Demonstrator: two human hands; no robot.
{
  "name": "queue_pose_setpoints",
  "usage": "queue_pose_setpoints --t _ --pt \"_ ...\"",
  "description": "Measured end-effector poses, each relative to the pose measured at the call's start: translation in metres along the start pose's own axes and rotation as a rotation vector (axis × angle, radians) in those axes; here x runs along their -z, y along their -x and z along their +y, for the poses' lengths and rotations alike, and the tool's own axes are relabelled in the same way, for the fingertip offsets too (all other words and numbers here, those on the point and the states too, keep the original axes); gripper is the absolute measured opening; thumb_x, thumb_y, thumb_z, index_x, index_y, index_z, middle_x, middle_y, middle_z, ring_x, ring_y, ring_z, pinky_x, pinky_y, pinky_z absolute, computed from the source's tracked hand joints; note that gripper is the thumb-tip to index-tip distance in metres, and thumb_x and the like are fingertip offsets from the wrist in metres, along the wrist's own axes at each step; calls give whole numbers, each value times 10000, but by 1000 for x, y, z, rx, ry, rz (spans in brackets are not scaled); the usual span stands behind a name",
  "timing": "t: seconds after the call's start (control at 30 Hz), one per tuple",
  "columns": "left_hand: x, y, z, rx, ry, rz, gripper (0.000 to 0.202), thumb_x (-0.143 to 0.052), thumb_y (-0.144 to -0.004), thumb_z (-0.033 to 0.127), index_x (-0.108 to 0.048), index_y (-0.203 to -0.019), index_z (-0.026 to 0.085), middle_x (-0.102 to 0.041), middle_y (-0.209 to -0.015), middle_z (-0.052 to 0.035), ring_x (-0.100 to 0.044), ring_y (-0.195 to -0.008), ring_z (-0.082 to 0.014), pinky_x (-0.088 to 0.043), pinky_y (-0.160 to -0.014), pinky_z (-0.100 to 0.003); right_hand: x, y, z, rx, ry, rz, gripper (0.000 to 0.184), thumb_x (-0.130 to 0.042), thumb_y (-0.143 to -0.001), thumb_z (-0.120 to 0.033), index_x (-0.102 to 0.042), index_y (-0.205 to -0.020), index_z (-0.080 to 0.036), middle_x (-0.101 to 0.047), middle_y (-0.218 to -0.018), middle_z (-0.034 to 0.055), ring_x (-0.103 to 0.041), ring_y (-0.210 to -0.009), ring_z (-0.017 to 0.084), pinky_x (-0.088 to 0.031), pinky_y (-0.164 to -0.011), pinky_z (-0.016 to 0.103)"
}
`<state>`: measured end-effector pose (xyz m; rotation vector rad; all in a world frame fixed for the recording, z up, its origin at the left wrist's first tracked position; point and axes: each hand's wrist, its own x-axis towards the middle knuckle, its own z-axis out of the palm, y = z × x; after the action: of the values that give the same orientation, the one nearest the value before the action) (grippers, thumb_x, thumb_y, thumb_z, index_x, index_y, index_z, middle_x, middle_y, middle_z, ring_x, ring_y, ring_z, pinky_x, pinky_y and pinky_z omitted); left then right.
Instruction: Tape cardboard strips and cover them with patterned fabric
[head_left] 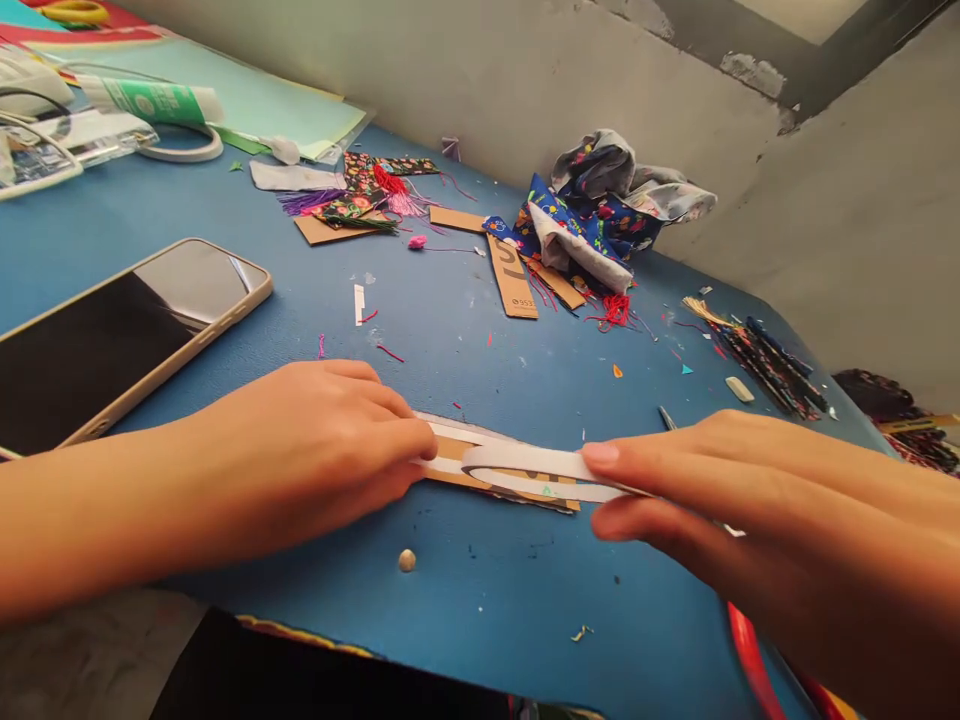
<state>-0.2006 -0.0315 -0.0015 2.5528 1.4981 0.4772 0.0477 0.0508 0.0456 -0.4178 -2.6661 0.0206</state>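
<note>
The left hand (315, 455) lies low on the blue table (480, 610), fingers close together, their tips covering the left end of a white strip (525, 462). Its thumb is hidden beneath the palm, so I cannot tell whether it pinches the strip or only presses it down. The right hand (757, 510) comes in from the right, partly cut off by the frame edge; its forefinger and thumb close on the strip's right end.

The strip loops back on itself, lying along a brown cardboard strip (517, 484) near the front of the table, between the 2 hands. Both ends of the cardboard are covered, and a patterned edge beneath it is too small to read.

A phone (120, 340) lies screen-up at the left, cut off by the frame. Farther back sit a heap of printed cloth (600, 205), a second cardboard piece (512, 275) with partly hidden lettering, and a glue tube (154, 100). A small bead (406, 560) rests in front of the left hand. A red object (750, 660) under the right wrist is mostly hidden.
</note>
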Motion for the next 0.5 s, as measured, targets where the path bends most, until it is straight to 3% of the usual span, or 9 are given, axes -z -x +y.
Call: queue_pose_setpoints --t 0.13,0.23,0.37,0.5 --pt "3 0 3 -141 -62 -70 276 -396 -916 150 -669 -905 186 -722 -871 -36 -639 -761 -192 -460 -756 -323 -1 3 -3 50 -24 13 169 -475 -936 -261 -639 -907 -292 -726 -849 -85 -668 -667 125 -482 -617 262" --pt "5 1 3 -141 -29 -106 286 -395 -897 114 -671 -905 189 -712 -868 -44 -634 -780 -191 -469 -741 -299 -4 5 0 95 -24 2 227 -414 -953 -234 -635 -957 -283 -726 -925 -73 -676 -718 139 -499 -668 277" --pt "7 2 1 -129 27 -161 321 -366 -883 108 -664 -972 188 -688 -919 -64 -626 -801 -204 -487 -701 -287 -6 6 3 99 -55 -56 236 -461 -926 -223 -605 -1095 -303 -732 -944 -46 -690 -766 170 -520 -655 281" --pt "6 0 0 -42 95 -208 292 -365 -893 156 -644 -954 219 -670 -902 -46 -615 -780 -204 -483 -681 -288 -5 6 3 75 -111 -69 303 -478 -912 -202 -593 -1145 -358 -736 -929 -50 -700 -748 177 -532 -638 285"
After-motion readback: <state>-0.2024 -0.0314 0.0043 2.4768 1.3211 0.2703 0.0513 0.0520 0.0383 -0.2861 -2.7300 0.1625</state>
